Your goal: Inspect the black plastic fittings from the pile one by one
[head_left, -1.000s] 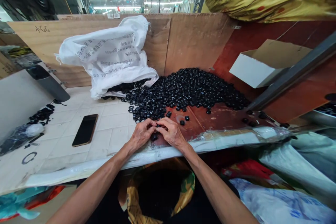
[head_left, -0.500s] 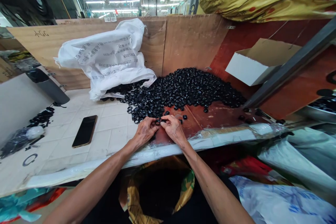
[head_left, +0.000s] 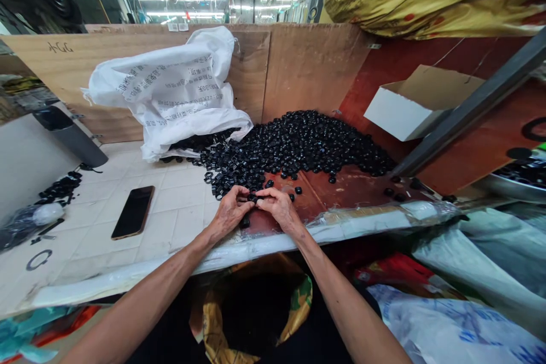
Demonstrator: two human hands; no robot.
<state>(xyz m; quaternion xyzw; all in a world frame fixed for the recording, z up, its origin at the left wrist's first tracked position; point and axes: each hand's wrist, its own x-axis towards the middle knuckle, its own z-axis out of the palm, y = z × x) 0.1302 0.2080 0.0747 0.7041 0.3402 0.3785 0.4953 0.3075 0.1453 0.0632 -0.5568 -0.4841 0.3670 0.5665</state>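
Observation:
Between the fingertips of both hands is a small black ring-like part [head_left: 252, 197]. My left hand [head_left: 231, 209] pinches it from the left, and my right hand [head_left: 276, 205] pinches it from the right. Just beyond the hands lies a large pile of small black parts [head_left: 307, 142], spreading from a white sack [head_left: 183, 91] to the right. One black part [head_left: 244, 222] rests below my left fingers, near the table edge. A few loose ones lie on the reddish board [head_left: 319, 193] to the right of my hands.
A phone [head_left: 133, 212] and a grey bottle [head_left: 77, 139] are on the left of the table. Wrapped padding [head_left: 362, 226] runs along the front edge. An open sack [head_left: 213, 324] sits below it. A white box [head_left: 401, 111] and a metal bar [head_left: 460, 91] stand at right.
My fingertips have come closer together around the black part. A black part below my left fingers now shows more clearly. The whole view has shifted slightly.

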